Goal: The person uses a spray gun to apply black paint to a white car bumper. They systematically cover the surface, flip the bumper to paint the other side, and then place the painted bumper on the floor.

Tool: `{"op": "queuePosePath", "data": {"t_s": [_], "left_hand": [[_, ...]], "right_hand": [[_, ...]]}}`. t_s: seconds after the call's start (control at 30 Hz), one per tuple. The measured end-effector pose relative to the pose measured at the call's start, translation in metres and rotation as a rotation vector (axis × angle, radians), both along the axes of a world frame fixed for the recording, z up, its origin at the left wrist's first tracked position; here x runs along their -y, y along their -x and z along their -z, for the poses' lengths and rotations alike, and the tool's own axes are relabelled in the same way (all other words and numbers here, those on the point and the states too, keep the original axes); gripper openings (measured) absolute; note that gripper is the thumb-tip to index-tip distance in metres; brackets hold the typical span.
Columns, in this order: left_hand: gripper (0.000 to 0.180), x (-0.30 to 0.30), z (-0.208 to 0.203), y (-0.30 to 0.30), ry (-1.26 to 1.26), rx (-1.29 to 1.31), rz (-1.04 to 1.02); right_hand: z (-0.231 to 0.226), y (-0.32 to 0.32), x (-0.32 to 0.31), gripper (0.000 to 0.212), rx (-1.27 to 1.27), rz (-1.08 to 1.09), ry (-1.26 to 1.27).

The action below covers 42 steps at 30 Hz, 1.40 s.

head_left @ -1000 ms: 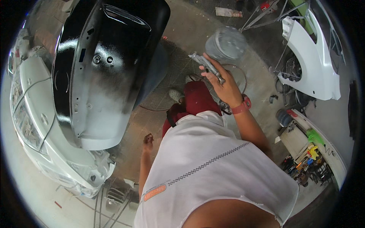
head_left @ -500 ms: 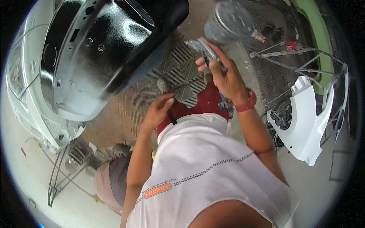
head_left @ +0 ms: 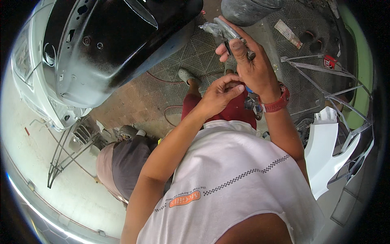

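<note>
My right hand (head_left: 260,77) is raised in front of me, wrapped round a silver spray gun (head_left: 222,32) with its nozzle end toward the upper left. A red watch (head_left: 280,100) sits on that wrist. Just beside the heel of the right hand is my left hand (head_left: 221,95), thumb and fingers drawn together; whatever they may pinch is hidden. Below the right hand, by the red shorts, shows a dark metallic fitting (head_left: 252,103). To the left of both hands stands a glossy black car body panel (head_left: 130,53), greyish along its lower edge.
A white car bumper (head_left: 38,95) is at far left, above a thin metal stand (head_left: 61,166). Another person (head_left: 130,166) is low at my left. A grey bucket (head_left: 252,12) stands ahead. At right, a metal rack (head_left: 325,73) stands near a white fender (head_left: 325,142). A red hose (head_left: 164,79) crosses the floor.
My left hand has moved right and up from my waist to beside my right hand. The right hand has shifted slightly up and right with the spray gun. The view has shifted.
</note>
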State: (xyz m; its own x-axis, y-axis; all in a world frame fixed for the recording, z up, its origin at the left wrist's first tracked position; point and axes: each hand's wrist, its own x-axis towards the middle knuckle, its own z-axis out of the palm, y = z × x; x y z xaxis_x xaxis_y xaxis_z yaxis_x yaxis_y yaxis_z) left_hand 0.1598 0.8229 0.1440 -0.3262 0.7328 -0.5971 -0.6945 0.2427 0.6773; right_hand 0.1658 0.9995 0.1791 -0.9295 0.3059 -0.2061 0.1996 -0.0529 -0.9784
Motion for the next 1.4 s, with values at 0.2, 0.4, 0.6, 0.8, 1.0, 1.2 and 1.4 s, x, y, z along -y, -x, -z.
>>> {"op": "queuePosePath", "data": {"t_s": [0.2,0.4,0.6,0.8,1.0,1.2,1.4], "left_hand": [[0.028,-0.011,0.001,0.002,0.006,0.001,-0.074],[0.03,-0.015,-0.005,0.006,-0.032,-0.033,-0.191],[0.028,-0.01,-0.009,0.01,0.0,-0.037,-0.209],[0.028,-0.002,-0.009,0.009,-0.013,-0.061,-0.236],[0.029,0.008,-0.006,0.009,-0.029,-0.06,-0.218],[0.031,0.028,-0.02,0.014,-0.027,-0.077,-0.174],[0.032,0.047,-0.033,0.01,-0.087,-0.042,-0.197]], "right_hand": [[0.003,0.014,-0.008,0.071,-0.021,-0.041,-0.01],[-0.004,0.028,-0.009,0.07,-0.027,-0.124,-0.008],[-0.015,0.037,-0.002,0.074,0.024,-0.227,-0.035],[-0.016,0.046,0.011,0.073,0.04,-0.263,-0.034],[-0.017,0.05,0.02,0.071,0.035,-0.289,-0.062],[-0.026,0.052,0.039,0.069,0.044,-0.358,-0.044],[-0.041,0.048,0.058,0.068,0.039,-0.41,-0.046]]}}
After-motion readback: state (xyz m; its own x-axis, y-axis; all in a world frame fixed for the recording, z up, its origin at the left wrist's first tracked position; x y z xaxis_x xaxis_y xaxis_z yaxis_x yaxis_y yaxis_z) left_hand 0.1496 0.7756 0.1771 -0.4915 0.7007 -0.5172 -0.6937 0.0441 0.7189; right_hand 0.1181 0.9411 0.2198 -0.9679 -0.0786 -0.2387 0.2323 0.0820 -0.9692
